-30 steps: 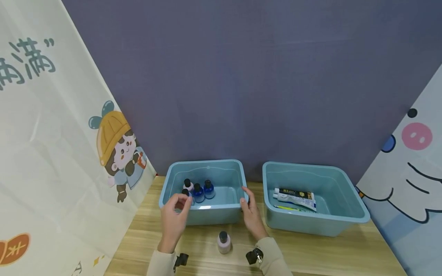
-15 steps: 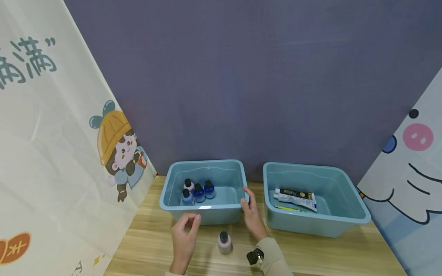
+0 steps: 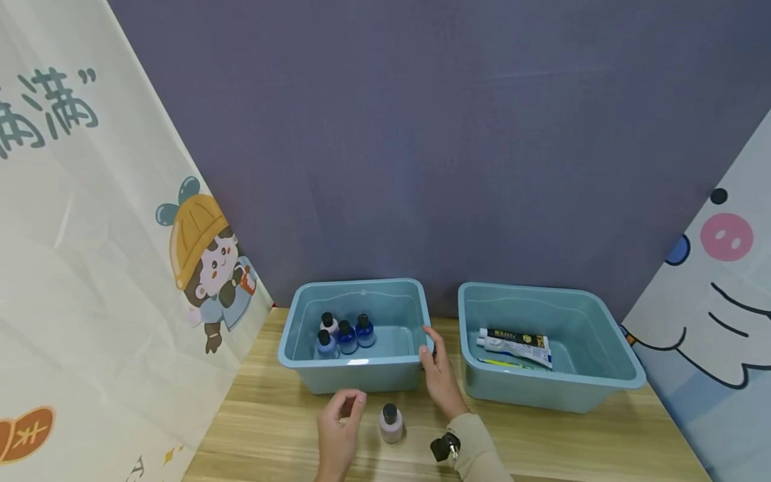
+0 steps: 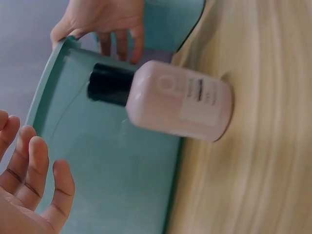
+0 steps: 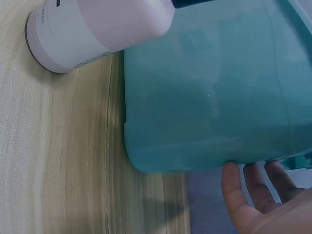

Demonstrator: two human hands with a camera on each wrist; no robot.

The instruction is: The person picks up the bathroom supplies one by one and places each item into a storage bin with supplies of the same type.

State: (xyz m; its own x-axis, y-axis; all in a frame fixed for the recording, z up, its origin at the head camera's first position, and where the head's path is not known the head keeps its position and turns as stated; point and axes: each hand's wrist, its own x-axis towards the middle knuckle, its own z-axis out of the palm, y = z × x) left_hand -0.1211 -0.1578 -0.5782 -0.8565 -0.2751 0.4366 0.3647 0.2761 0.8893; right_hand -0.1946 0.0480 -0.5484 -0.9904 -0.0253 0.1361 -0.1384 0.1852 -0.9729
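A pink bottle with a black cap (image 3: 391, 427) stands upright on the wooden table, in front of the left blue bin (image 3: 361, 380). My left hand (image 3: 339, 432) is just left of this bottle, fingers loosely bent, thumb near the index fingertip, holding nothing. In the left wrist view its fingers (image 4: 36, 165) are apart from the bottle. My right hand (image 3: 442, 380) grips the bin's right rim, thumb over the edge and other fingers against the outer side. Inside that bin, several black-capped bottles stand grouped at the left: a light blue one (image 3: 327, 347), dark blue ones (image 3: 347, 339) and a pink one (image 3: 329, 324).
To the right stands a second blue bin (image 3: 542, 391) holding a black tube box (image 3: 515, 337), a white toothpaste tube (image 3: 515, 349) and a thin yellow-green item (image 3: 502, 363). A dark cloth wall (image 3: 385, 147) rises behind. Printed white panels (image 3: 108, 268) flank the table.
My left hand has withdrawn from the left bin, leaving the light blue bottle inside, and moved down and right toward the pink bottle. My right hand stays on the rim.
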